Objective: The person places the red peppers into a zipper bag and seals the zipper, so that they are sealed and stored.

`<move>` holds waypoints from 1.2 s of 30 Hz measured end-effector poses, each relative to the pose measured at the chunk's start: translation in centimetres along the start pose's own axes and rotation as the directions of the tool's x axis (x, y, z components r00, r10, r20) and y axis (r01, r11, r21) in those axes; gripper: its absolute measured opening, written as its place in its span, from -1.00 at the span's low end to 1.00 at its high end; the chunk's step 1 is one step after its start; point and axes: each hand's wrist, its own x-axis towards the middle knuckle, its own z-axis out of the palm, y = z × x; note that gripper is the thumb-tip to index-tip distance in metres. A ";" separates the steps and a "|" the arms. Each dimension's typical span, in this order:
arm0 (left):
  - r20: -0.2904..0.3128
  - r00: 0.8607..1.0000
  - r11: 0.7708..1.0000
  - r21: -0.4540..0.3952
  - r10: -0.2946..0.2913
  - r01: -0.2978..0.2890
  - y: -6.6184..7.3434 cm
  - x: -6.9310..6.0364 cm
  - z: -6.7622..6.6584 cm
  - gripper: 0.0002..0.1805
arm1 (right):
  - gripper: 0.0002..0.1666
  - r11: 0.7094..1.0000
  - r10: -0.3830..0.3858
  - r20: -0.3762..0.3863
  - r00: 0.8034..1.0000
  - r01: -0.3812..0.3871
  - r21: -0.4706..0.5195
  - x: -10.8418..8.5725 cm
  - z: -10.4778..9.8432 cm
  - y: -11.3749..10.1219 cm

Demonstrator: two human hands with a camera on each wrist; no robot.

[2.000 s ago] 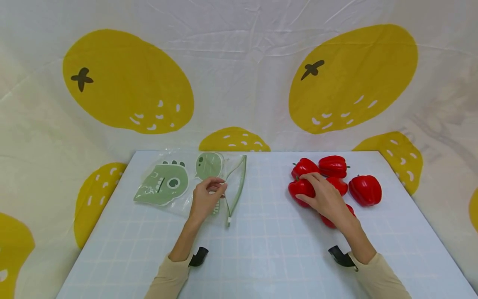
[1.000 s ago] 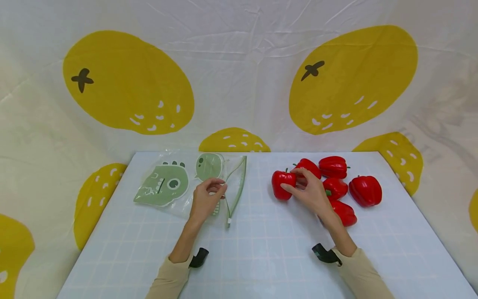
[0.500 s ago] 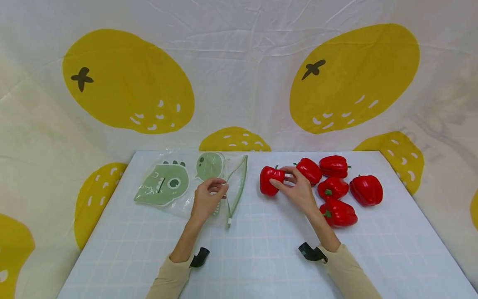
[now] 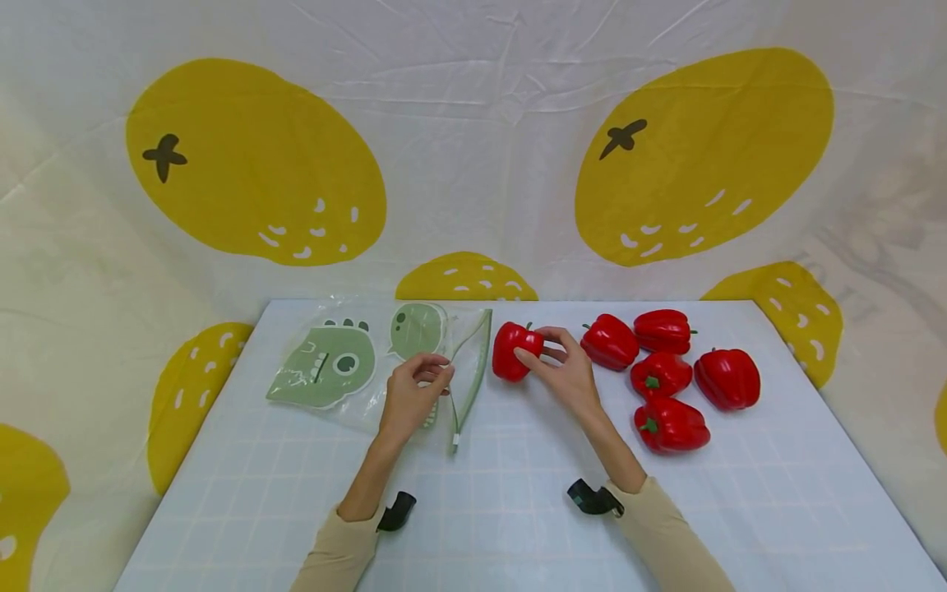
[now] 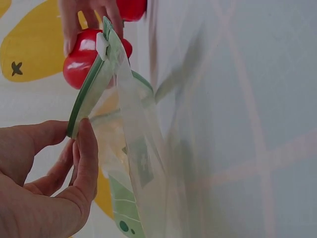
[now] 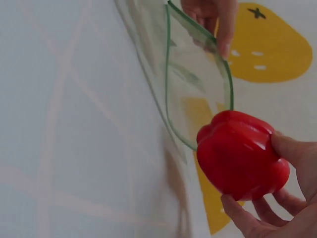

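Observation:
My left hand point(image 4: 414, 395) pinches the green zip edge of a clear zip bag point(image 5: 131, 119) printed with green dinosaur shapes. The bag lies on the table's left half, and its mouth gapes toward the right, as the right wrist view shows. My right hand point(image 4: 565, 370) holds a red bell pepper point(image 4: 512, 352) between thumb and fingers, off the table. In the right wrist view this bell pepper point(image 6: 240, 153) is in front of the mouth's lower edge; whether they touch I cannot tell. A white slider point(image 5: 102, 46) sits at one end of the zip.
Several more red bell peppers point(image 4: 669, 423) are grouped on the right side of the white checked table point(image 4: 503, 510). Behind the table hangs a pale cloth point(image 4: 473, 164) with large yellow fruit prints.
My right hand has taken one bell pepper out of the group and carried it left to the bag's mouth. My left hand has stayed in place on the bag's edge.

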 end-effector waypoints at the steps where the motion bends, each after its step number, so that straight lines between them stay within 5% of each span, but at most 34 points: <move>1: 0.001 1.000 1.000 0.002 -0.001 0.001 0.0 0.0 0.0 -0.83 | -0.29 1.000 -0.001 0.000 1.000 0.001 0.012 0.1 0.2 0.0; 36: 0.030 0.999 0.999 0.003 0.033 -0.034 -0.1 -0.2 0.2 -0.83 | -0.38 0.998 0.025 0.075 0.997 -0.029 0.056 0.8 5.4 1.0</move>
